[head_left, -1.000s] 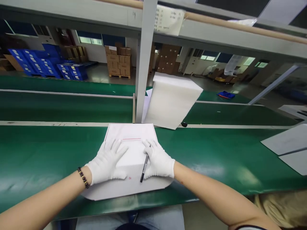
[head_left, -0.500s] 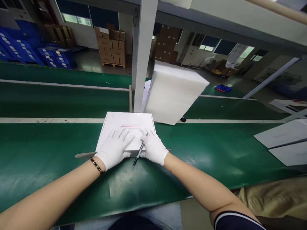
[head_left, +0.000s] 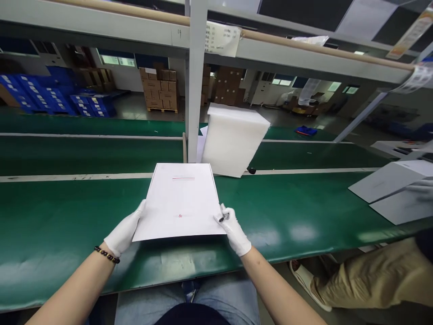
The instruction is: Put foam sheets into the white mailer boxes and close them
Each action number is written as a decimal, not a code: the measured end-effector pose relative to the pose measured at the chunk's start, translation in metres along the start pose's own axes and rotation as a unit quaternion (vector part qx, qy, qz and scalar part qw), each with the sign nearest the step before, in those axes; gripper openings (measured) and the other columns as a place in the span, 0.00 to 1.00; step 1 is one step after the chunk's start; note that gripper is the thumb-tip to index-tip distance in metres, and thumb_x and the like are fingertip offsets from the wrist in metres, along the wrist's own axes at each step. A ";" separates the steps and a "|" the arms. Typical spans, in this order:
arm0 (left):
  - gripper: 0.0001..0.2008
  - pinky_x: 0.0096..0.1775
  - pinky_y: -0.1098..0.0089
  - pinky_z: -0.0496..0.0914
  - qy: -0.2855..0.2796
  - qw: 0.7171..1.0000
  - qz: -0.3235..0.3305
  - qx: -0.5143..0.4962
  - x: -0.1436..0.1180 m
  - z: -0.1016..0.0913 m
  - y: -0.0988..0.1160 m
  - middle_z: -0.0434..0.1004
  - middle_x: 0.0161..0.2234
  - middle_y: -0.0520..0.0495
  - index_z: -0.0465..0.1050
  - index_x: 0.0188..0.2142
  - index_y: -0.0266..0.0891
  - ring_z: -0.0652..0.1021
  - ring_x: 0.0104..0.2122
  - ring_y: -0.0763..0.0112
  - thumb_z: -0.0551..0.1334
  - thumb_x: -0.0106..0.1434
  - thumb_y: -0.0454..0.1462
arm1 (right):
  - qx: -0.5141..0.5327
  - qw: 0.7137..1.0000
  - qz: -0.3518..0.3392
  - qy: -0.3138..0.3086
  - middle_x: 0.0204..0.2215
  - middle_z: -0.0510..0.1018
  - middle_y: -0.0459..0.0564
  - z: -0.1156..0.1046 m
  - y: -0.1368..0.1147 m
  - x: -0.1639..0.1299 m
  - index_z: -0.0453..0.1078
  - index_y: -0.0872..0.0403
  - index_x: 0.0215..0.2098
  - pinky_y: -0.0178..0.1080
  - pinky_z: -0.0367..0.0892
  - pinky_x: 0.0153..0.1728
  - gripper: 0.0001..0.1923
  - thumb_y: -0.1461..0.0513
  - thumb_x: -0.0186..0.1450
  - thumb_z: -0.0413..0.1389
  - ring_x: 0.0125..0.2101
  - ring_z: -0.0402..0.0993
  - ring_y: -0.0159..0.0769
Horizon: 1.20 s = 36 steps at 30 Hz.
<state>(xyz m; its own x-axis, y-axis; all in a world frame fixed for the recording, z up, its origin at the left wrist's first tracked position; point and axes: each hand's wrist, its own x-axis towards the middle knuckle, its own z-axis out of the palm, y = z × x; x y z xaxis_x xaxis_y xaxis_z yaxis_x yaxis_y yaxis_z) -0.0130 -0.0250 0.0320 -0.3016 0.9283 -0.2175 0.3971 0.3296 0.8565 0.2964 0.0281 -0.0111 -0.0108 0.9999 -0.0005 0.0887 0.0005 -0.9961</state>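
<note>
Box (head_left: 179, 198), white, lies on the green surface (head_left: 291, 203) at the centre of the frame. Left of centre, the person's left hand (head_left: 126, 229) touches its left edge, fingers partly hidden; whether that grip pinches cannot be told. Right of centre, the right hand (head_left: 234, 229) meets the right edge, its grip curled around a dark pen (head_left: 223, 218). One red mark (head_left: 180, 216) shows on top.

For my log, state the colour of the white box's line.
Red: the line on the white box, in the head view.
</note>
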 end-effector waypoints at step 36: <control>0.45 0.63 0.39 0.48 0.221 0.863 0.290 0.351 0.028 0.018 -0.037 0.50 0.67 0.24 0.56 0.64 0.28 0.51 0.67 0.38 0.62 0.57 0.56 | -0.347 0.900 -0.260 0.038 0.47 0.75 0.56 0.005 0.001 0.044 0.65 0.51 0.42 0.61 0.57 0.60 0.19 0.52 0.58 0.61 0.50 0.71 0.50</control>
<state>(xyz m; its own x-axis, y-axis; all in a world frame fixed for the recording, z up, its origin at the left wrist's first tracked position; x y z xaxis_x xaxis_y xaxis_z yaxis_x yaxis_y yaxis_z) -0.0200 -0.0079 -0.0142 -0.1147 0.8675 0.4841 0.9724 -0.0015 0.2332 0.2914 0.0722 -0.0125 -0.1650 0.8609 0.4813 0.6926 0.4486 -0.5649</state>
